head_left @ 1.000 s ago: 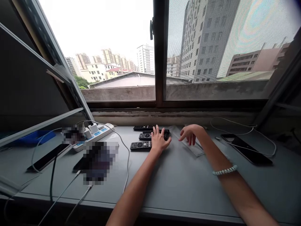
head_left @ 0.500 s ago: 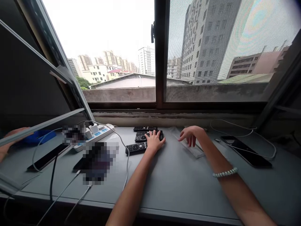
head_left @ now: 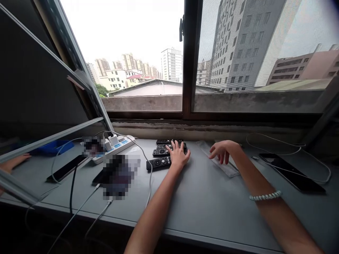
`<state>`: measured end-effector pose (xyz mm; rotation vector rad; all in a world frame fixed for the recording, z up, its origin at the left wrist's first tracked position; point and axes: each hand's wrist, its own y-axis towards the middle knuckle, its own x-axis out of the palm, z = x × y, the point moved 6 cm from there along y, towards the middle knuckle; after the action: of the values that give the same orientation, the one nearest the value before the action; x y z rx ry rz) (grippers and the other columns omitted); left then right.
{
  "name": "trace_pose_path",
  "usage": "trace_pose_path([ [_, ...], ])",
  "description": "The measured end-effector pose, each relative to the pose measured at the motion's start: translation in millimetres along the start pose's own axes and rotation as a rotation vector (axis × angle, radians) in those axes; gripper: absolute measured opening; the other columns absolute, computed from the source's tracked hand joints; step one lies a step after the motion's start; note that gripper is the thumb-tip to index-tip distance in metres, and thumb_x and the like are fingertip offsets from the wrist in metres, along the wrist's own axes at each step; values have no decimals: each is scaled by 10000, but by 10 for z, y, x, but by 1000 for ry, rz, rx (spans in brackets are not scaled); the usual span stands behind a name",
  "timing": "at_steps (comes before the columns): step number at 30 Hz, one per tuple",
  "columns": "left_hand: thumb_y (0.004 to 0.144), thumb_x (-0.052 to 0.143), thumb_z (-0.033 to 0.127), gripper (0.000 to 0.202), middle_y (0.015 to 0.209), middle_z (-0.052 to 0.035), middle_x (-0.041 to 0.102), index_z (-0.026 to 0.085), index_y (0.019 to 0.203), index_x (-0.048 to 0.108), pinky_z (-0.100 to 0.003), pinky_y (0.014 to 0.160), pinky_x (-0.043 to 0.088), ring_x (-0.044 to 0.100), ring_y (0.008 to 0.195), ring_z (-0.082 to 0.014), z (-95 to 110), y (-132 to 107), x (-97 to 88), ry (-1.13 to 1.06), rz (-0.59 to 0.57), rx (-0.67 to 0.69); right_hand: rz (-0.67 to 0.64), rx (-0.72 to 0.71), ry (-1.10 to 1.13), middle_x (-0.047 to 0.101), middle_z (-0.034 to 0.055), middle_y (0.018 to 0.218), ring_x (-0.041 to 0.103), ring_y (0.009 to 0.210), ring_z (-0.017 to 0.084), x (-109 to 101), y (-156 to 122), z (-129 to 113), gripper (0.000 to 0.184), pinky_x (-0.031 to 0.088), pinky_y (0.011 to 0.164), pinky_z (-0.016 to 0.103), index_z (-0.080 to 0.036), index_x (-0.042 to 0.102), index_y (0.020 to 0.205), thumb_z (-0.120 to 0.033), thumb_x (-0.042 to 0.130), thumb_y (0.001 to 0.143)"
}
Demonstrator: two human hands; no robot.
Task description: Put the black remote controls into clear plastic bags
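My left hand (head_left: 178, 155) lies flat, fingers spread, on the right ends of three black remote controls (head_left: 159, 162) lined up near the back of the grey table (head_left: 206, 201). My right hand (head_left: 221, 151) hovers with its fingers curled down and apart over a clear plastic bag (head_left: 225, 167) lying flat on the table, holding nothing. A pale bead bracelet (head_left: 265, 196) is on my right wrist.
A white power strip (head_left: 119, 145) with chargers and cables sits at the back left, with dark phones (head_left: 67, 168) beside it. Another phone (head_left: 291, 171) with a white cable lies at the right. Another person's hand (head_left: 14, 162) shows at the far left. Behind is a window.
My left hand slid the remotes leftward, and the nearest one now lies askew. The view shifted slightly. Another person's hand came into sight at the far left.
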<state>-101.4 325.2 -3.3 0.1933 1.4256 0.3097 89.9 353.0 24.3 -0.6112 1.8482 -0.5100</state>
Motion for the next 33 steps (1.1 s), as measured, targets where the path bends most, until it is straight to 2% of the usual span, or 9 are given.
trace_pose_path([
  [2, 831, 350, 496, 594, 1441, -122, 256, 205, 1349, 343, -570, 1060, 83, 112, 1350, -310, 56, -1, 16, -27, -15, 81, -66, 55, 5, 662, 195, 833, 657, 657, 255, 30, 21, 53, 664, 479, 657, 384, -74, 375, 1318, -267, 647, 744],
  [7, 816, 424, 425, 539, 1427, -89, 292, 222, 1314, 387, -433, 1102, 116, 177, 1346, -226, 141, 0, 31, -72, -35, 291, 82, 83, 4, 614, 232, 993, 650, 746, 257, -62, 92, 114, 784, 484, 676, 375, -104, 237, 1380, -190, 657, 724],
  [14, 814, 434, 399, 491, 1368, -99, 376, 205, 1264, 448, -421, 1080, 192, 247, 1317, -244, 53, 32, -15, -107, 35, 257, 41, -42, 45, 617, 173, 976, 639, 777, 241, 20, 237, 64, 753, 496, 643, 313, -133, 314, 1330, -219, 679, 677],
  [19, 832, 383, 436, 455, 1330, -86, 437, 234, 1223, 499, -523, 1042, 192, 275, 1288, -318, 16, 14, 15, -69, -3, 178, -22, -83, 85, 643, 141, 865, 630, 767, 259, 129, 261, 27, 727, 489, 597, 312, -160, 375, 1280, -287, 692, 638],
  [23, 829, 375, 434, 446, 1304, -97, 460, 222, 1193, 521, -567, 1025, 173, 286, 1273, -346, -10, 2, 37, -61, -11, 109, 68, -188, 70, 615, 172, 970, 606, 826, 268, 162, 214, -159, 575, 484, 543, 298, -185, 463, 1208, -341, 635, 683],
  [26, 824, 382, 421, 439, 1290, -110, 469, 190, 1162, 539, -559, 1033, 164, 285, 1274, -348, -17, 5, 39, -72, -3, 87, 170, -265, -33, 588, 168, 1045, 591, 837, 252, 183, 177, -351, 485, 473, 511, 271, -175, 505, 1166, -303, 599, 708],
  [28, 835, 369, 370, 412, 1287, -103, 473, 185, 1166, 529, -523, 1051, 164, 304, 1269, -314, -5, 1, -28, -121, 59, 97, 212, -341, -101, 593, 129, 1042, 593, 785, 221, 219, 152, -495, 428, 475, 517, 261, -191, 537, 1126, -265, 591, 708],
  [30, 848, 338, 276, 388, 1287, -87, 471, 191, 1192, 496, -469, 1069, 171, 330, 1257, -259, -4, -28, -178, -209, 182, 81, 260, -430, -170, 610, 77, 995, 595, 755, 198, 271, 124, -644, 366, 490, 582, 275, -213, 577, 1058, -242, 604, 694],
  [33, 840, 316, 183, 382, 1254, -68, 484, 205, 1190, 468, -394, 1059, 219, 373, 1216, -194, -9, -151, -479, -364, 392, 22, 392, -592, -214, 605, 52, 1031, 582, 876, 227, 392, 60, -895, 334, 478, 749, 328, -232, 596, 1026, -250, 621, 693],
])
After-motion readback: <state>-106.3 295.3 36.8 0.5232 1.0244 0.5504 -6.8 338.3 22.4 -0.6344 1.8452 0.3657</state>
